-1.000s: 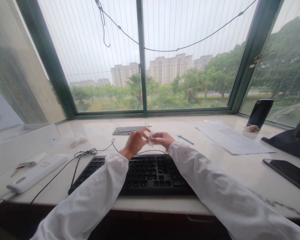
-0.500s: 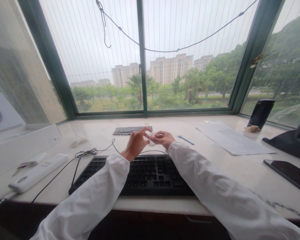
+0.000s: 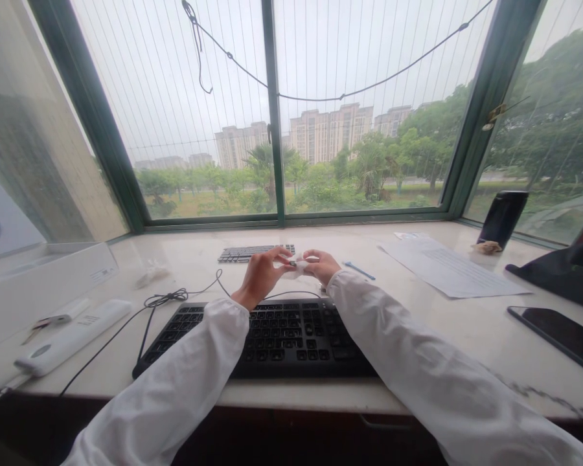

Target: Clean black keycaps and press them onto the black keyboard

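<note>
My left hand (image 3: 262,278) is closed in a pinch on a small dark keycap (image 3: 293,263). A crumpled white tissue (image 3: 300,268) lies against the keycap, and my right hand (image 3: 322,266) is closed on it. Both hands meet above the back edge of a black keyboard (image 3: 276,333), whose keycaps are off, baring the key sockets. Behind my left hand, several loose keycaps (image 3: 240,254) lie in tight rows, partly hidden by my fingers. A blue stick-like tool (image 3: 359,270) rests to the right of my right hand.
Left of the keyboard are a tied black cable (image 3: 168,298), a white power strip (image 3: 75,336), keys (image 3: 41,323) and an open white box (image 3: 97,266). To the right lie paper sheets (image 3: 451,268) and a phone (image 3: 558,333). A dark upright object (image 3: 502,220) stands near the window.
My fingers have shifted around the tissue, and my hands have moved slightly apart. A dark keycap now shows between my left fingertips. The things on the table have stayed put.
</note>
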A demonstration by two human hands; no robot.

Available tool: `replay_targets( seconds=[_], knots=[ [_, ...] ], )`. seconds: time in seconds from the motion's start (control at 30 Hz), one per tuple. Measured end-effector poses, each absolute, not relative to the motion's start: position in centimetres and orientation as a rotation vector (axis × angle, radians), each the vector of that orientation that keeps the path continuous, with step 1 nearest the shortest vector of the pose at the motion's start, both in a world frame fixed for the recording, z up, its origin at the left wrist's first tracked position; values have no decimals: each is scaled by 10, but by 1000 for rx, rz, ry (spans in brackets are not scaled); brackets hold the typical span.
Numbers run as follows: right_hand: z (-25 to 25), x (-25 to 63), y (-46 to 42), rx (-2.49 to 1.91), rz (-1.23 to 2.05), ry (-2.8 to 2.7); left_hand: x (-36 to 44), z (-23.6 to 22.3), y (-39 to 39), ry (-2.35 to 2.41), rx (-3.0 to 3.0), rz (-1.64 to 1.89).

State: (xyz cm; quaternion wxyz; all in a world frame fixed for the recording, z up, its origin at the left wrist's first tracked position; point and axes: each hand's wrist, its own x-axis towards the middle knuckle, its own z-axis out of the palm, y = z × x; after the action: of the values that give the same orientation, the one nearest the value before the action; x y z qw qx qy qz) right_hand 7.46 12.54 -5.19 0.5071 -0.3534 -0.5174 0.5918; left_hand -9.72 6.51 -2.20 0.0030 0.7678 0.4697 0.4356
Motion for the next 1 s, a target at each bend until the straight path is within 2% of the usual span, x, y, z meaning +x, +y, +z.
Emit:
replay_targets(
  seconds=[0.37,0.6,0.77,0.9,1.0],
  knots=[
    [-45,70,112,-804,1609,-1076,-95,-18,59,1417,2463,1377],
    [-51,78,124,-826,1533,-1193,-96,-23,65,1346,2556,1399],
    [-54,88,134,-1067,1209,-1410,-100,-22,68,1352,2581,1447],
    [-51,94,130,-1289,876,-1828,-103,-16,67,1355,2591,1438],
    [-40,101,123,-1416,502,-2015,-105,-14,67,1346,2589,1414]
  ],
)
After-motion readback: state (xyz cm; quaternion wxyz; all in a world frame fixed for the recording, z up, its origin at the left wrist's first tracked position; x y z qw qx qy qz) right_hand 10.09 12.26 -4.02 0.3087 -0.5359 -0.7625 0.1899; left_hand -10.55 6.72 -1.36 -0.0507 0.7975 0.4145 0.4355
